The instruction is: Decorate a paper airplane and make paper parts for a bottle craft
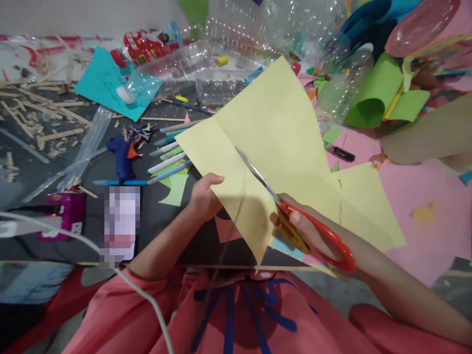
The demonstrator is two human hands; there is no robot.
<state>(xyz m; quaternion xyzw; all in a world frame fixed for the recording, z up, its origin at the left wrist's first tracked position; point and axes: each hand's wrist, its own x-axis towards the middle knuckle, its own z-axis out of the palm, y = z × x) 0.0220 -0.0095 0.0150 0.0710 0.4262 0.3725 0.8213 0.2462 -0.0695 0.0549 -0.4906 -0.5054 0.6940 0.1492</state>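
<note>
Yellow paper (283, 128) held above table (151, 216), lower-left edge grasped by left hand (205, 197). Right hand (304, 228) grips scissors (271, 191), one blade visible over the paper. Glue gun (123, 158) lies left of markers (167, 162).

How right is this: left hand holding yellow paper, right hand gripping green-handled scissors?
Not quite: the head view shows scissors with red and yellow handles, not green. The left hand does hold yellow paper, and the right hand grips the scissors.
</note>
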